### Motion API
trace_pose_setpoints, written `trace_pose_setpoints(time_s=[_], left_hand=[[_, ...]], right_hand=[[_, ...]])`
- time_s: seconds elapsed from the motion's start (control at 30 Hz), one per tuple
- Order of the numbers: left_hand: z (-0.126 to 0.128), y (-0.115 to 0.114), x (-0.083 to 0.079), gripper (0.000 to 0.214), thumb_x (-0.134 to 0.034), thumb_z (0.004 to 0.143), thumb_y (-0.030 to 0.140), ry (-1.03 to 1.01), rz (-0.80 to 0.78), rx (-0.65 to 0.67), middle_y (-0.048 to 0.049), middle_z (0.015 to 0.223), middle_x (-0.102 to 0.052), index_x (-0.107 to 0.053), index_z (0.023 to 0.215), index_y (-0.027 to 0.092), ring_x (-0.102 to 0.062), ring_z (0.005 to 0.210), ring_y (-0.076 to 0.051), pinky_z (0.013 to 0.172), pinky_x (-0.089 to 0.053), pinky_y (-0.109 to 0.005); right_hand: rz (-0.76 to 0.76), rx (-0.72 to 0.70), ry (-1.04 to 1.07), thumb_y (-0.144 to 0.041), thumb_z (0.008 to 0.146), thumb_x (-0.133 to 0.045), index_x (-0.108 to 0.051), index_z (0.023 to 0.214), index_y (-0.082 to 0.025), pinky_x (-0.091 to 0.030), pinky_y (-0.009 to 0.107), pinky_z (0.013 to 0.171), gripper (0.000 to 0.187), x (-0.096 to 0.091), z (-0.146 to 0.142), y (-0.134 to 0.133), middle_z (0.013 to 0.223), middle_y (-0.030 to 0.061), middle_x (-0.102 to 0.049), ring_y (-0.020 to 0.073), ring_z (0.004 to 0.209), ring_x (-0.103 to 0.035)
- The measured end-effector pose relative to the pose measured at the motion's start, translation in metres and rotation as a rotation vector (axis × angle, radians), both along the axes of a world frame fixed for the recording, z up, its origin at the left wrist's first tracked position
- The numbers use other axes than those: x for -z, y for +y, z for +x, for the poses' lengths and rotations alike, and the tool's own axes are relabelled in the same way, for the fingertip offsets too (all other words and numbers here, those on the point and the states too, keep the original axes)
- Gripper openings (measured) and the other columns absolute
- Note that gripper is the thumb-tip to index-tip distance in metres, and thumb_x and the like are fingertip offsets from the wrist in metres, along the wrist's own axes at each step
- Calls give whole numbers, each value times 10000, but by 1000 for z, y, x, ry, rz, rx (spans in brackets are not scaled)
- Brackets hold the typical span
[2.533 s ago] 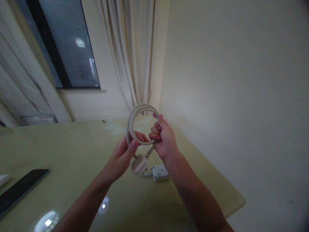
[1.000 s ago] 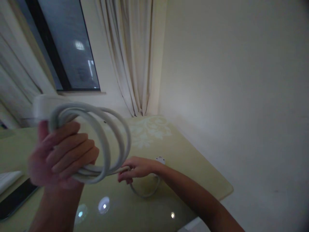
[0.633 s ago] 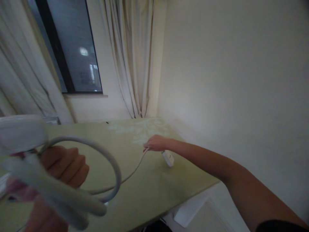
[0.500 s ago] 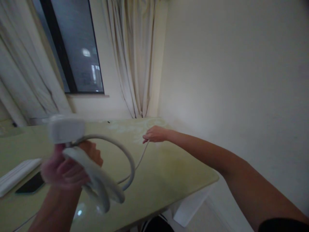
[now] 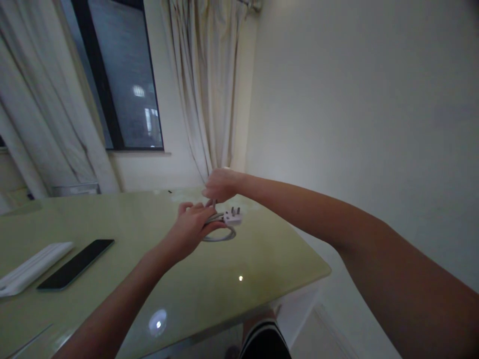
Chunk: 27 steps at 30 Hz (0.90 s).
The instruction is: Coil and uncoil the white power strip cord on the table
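My left hand [image 5: 196, 222] is closed around a coiled white power cord [image 5: 220, 238], held over the table. From the right side of the coil sticks out a white plug [image 5: 232, 217], its metal pins pointing upward. Just above and beyond it, my right hand [image 5: 221, 184] is closed, slightly blurred, with a short stretch of the cord showing beneath its fingers. The fingertips of both hands are partly hidden.
On the left of the glossy pale-green table [image 5: 277, 259] lie a long white bar-shaped object [image 5: 35, 267] and a dark phone-like slab [image 5: 77, 264]. A thin line [image 5: 32, 341] shows at lower left. Behind are curtains [image 5: 204, 89] and a window [image 5: 119, 75]; a wall stands right.
My left hand has moved forward and right with the coil and plug, away from the camera. My right hand has come up and left, so both hands are now close together.
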<state>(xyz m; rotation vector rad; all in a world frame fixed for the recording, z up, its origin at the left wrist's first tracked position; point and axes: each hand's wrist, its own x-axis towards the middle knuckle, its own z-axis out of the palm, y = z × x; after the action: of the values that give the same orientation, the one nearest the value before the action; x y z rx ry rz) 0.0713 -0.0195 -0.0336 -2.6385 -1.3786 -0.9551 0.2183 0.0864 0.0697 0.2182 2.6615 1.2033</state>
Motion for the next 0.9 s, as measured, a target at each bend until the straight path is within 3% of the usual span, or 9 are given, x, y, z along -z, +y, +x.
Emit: trace_pose_setpoints(time_s=[0.17, 0.23, 0.3, 0.37, 0.47, 0.6, 0.8, 0.9], left_hand=[[0, 11, 6, 584, -568, 980, 707, -484, -65, 285, -94, 971, -631, -681, 767, 175, -597, 1046, -259, 983, -522, -422], [4, 6, 10, 605, -608, 938, 747, -693, -245, 381, -83, 994, -622, -692, 825, 159, -628, 1014, -236, 936, -581, -406], [8, -3, 15, 649, -627, 896, 794, -872, -503, 434, -72, 972, -647, -691, 935, 149, -675, 868, -201, 751, -625, -350], [11, -12, 18, 686, -643, 855, 832, -984, -679, 429, -41, 831, -642, -653, 915, 149, -647, 652, -152, 542, -561, -263], [9, -24, 18, 652, -693, 839, 806, -1103, -734, 379, 53, 588, -482, -555, 782, 172, -423, 422, -59, 382, -356, -167], [-6, -33, 14, 605, -809, 803, 714, -1229, -663, 235, 117, 589, -308, -525, 778, 181, -226, 441, -20, 370, -231, -122], [-41, -39, 20, 641, -814, 765, 746, -1253, -757, 144, 118, 614, -261, -477, 736, 202, -155, 485, -36, 386, -190, -148], [-50, -36, 23, 633, -776, 776, 773, -1190, -723, 118, 114, 609, -265, -497, 746, 206, -173, 486, -50, 409, -200, -179]], right_hand=[[98, -59, 167, -428, 1163, -316, -721, 1039, -129, -369, 332, 662, 518, -8, 19, -1, 791, 125, -771, 240, 739, -707], [128, -155, 167, -403, 1173, -258, -709, 1034, -139, -356, 338, 661, 541, -10, 27, 1, 787, 104, -758, 227, 718, -680], [149, -280, 139, -337, 1169, -275, -703, 1009, -151, -354, 350, 676, 493, -10, 33, 1, 787, 79, -738, 216, 721, -655], [173, -385, 120, -256, 1149, -326, -697, 974, -152, -351, 362, 692, 423, -8, 37, 1, 792, 67, -716, 206, 730, -633], [215, -493, 102, -214, 1135, -353, -671, 880, -163, -329, 370, 682, 410, -5, 43, -2, 776, 57, -686, 197, 717, -598], [293, -554, 107, -147, 1127, -364, -632, 839, -189, -319, 368, 687, 395, -4, 60, -2, 714, 26, -665, 196, 698, -581], [342, -513, 68, -112, 1112, -407, -600, 789, -198, -317, 359, 696, 387, -1, 97, 18, 613, -3, -614, 188, 636, -544], [312, -511, 26, -144, 1122, -428, -601, 805, -199, -322, 355, 704, 365, 2, 102, 30, 627, -7, -620, 187, 650, -551]])
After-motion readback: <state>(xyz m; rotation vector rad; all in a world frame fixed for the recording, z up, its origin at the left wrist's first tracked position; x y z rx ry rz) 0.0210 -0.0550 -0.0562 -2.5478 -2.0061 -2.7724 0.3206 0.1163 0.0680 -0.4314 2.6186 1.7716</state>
